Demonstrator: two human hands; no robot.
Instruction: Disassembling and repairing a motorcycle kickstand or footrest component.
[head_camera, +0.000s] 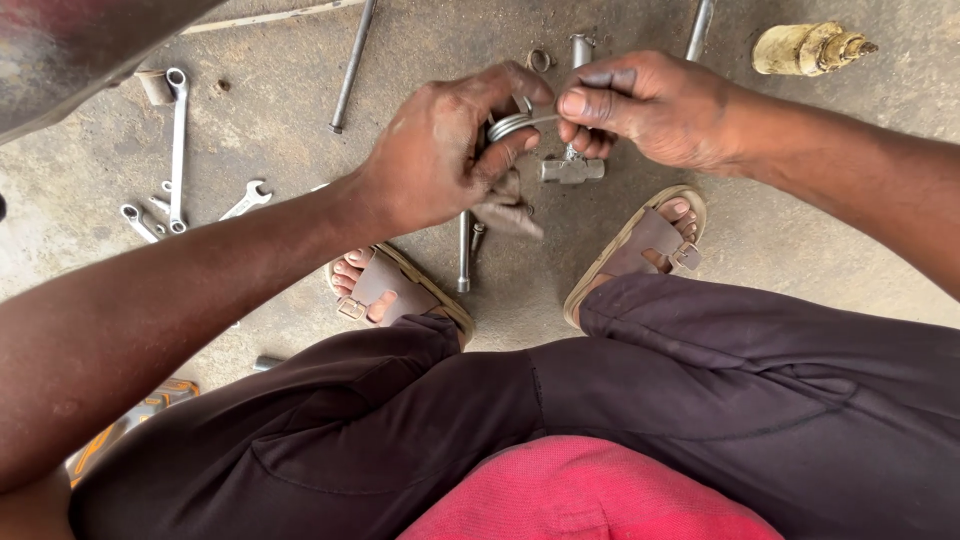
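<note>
The head camera looks down past dark trousers (700, 400) and two sandals. Just above them, the left hand (440, 150) curls tight around a small metal ring part (515, 124), likely to keep it steady. The right hand (650, 105) pinches its edge with closed fingertips. Farther out, spanners (178, 140) and rods lie on the grey concrete floor (800, 200).

The grey, stained concrete floor (800, 230) carries loose tools. Toward its left edge lie several silver steel spanners (177, 140) (one long, the others shorter, fanned beside it). A thin steel rod (352, 70) lies near the far edge, and a yellowish cylindrical metal part (808, 48) sits at the far right corner.
</note>
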